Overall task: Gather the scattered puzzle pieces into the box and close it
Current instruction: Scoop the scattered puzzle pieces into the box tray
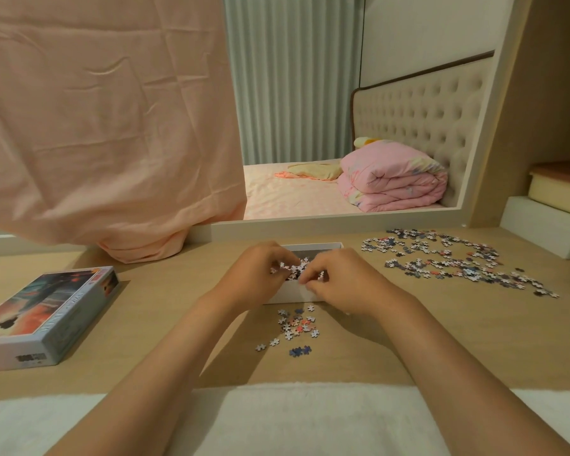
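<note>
A white open box (313, 247) sits in the middle of the wooden table. My left hand (260, 274) and my right hand (339, 281) are cupped together over it, both holding a handful of puzzle pieces (293, 268) just above the box's front part. A small cluster of loose pieces (297, 325) lies on the table right in front of the box. A large spread of pieces (454, 260) covers the table to the right. The printed box lid (43, 315) lies flat at the left.
A pink cloth (96, 126) hangs down to the table's back left. A mirror (359, 110) stands behind the table. White blocks (543, 230) sit at the far right. A white soft cloth (287, 419) lies along the near edge.
</note>
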Tool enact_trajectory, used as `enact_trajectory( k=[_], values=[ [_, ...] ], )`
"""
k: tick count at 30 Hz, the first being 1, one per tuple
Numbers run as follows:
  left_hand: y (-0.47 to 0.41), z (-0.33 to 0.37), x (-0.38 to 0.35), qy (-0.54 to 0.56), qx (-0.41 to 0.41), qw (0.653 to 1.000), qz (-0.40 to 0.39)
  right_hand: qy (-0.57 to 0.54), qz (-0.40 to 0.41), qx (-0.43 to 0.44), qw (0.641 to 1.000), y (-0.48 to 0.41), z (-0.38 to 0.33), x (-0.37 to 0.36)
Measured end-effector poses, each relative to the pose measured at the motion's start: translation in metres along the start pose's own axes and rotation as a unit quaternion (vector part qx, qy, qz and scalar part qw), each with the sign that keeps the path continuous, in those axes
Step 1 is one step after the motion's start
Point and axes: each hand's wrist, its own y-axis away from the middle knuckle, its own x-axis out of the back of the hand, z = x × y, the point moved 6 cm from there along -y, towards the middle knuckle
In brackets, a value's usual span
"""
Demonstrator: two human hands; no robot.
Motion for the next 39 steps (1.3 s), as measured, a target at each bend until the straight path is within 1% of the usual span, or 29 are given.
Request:
enact_trajectory(
  k=[2,3,5,8,9,11,13,15,17,20,23,24,26,28,30,33,37,39],
  values=[
    [0.013,0.005,0.005,-0.007,-0.016,1.0,-0.001,0.039,-0.089,0.0,0.995,0.005,-0.005,-0.013],
    [0.018,0.007,0.005,-0.011,-0.015,1.0,-0.023,0.062,-0.126,-0.002,0.99,0.007,-0.006,-0.019],
    [0.028,0.005,-0.002,-0.037,-0.002,0.994,-0.103,0.108,-0.179,-0.006,0.978,0.009,-0.005,-0.031],
    [0.045,-0.003,-0.023,-0.116,0.013,0.965,-0.234,0.145,-0.207,-0.003,0.967,0.01,-0.002,-0.04],
    [0.049,-0.004,-0.027,-0.125,0.024,0.957,-0.262,0.136,-0.21,-0.01,0.968,0.011,-0.002,-0.039],
    [0.054,-0.003,-0.029,-0.104,0.037,0.953,-0.282,0.094,-0.203,-0.025,0.974,0.012,-0.003,-0.034],
    [0.055,0.001,-0.027,-0.076,0.04,0.954,-0.286,0.061,-0.177,-0.026,0.982,0.012,-0.003,-0.027],
    [0.058,0.0,-0.027,-0.072,0.054,0.951,-0.294,0.064,-0.159,-0.031,0.985,0.012,-0.002,-0.023],
    [0.061,-0.001,-0.029,-0.093,0.058,0.951,-0.289,0.094,-0.176,-0.037,0.979,0.013,0.001,-0.027],
    [0.057,0.003,-0.034,-0.087,0.028,0.963,-0.254,0.119,-0.212,-0.029,0.969,0.013,0.001,-0.038],
    [0.054,0.005,-0.031,-0.062,0.014,0.97,-0.234,0.11,-0.194,-0.028,0.974,0.011,-0.001,-0.038],
    [0.054,0.004,-0.028,-0.054,0.023,0.97,-0.234,0.107,-0.187,-0.029,0.976,0.011,-0.003,-0.037],
    [0.056,-0.004,-0.019,-0.044,0.069,0.966,-0.245,0.109,-0.195,-0.027,0.974,0.012,-0.005,-0.04],
    [0.061,-0.015,-0.01,-0.073,0.113,0.954,-0.269,0.124,-0.215,-0.026,0.968,0.014,-0.008,-0.045],
    [0.064,-0.02,-0.006,-0.092,0.125,0.947,-0.281,0.123,-0.217,-0.028,0.968,0.014,-0.01,-0.043],
    [0.062,-0.018,-0.006,-0.05,0.118,0.96,-0.249,0.105,-0.207,-0.04,0.972,0.015,-0.006,-0.032],
    [0.056,-0.011,-0.015,-0.015,0.101,0.972,-0.21,0.114,-0.229,-0.07,0.964,0.022,0.0,-0.03],
    [0.055,-0.007,-0.018,0.012,0.092,0.975,-0.2,0.108,-0.231,-0.06,0.965,0.021,-0.006,-0.034]
  ],
)
